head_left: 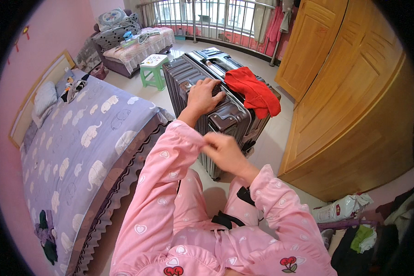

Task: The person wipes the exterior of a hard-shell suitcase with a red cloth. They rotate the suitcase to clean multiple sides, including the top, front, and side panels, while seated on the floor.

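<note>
A dark grey, ribbed suitcase [186, 76] stands upright on the floor in front of me. My left hand [202, 96] is over its near upper part, thumb apart from loosely bent fingers, holding nothing; whether it touches the shell I cannot tell. With fingers pinched together, my right hand [226, 152] grips the cuff of my pink left sleeve [185, 135], just below the wrist. A bright red cloth [253, 92] lies crumpled over the right side of the suitcase top.
Left is a bed [73, 152] with an elephant-print cover. Beyond the suitcase stand a green-legged stool [152, 71] and a sofa [119, 57]. A wooden wardrobe [345, 101] rises at right. Bags and clothes [349, 225] lie at the lower right.
</note>
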Available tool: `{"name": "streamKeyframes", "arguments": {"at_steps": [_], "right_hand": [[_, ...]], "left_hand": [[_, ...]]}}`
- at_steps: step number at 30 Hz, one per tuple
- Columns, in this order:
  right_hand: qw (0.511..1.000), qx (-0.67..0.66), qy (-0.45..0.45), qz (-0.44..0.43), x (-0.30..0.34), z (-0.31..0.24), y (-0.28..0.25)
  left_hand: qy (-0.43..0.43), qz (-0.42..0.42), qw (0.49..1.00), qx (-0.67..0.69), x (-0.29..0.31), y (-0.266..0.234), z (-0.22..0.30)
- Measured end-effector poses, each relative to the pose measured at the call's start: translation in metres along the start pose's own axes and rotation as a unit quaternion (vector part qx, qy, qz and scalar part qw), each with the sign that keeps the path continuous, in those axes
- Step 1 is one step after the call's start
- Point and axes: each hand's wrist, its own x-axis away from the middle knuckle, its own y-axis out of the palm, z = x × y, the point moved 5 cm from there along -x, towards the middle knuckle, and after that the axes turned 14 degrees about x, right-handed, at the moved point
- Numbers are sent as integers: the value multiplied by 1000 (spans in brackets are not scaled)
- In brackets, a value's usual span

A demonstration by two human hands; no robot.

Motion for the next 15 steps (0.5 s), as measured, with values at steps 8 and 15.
{"name": "streamKeyframes", "arguments": {"at_steps": [8,15], "right_hand": [[984,96,6,148,-38,-13,-84],[845,532,6,54,-99,67,-136]], "left_hand": [[8,-3,1000,0,0,-2,2],[-6,-5,1000,9,2,-5,6]]}}
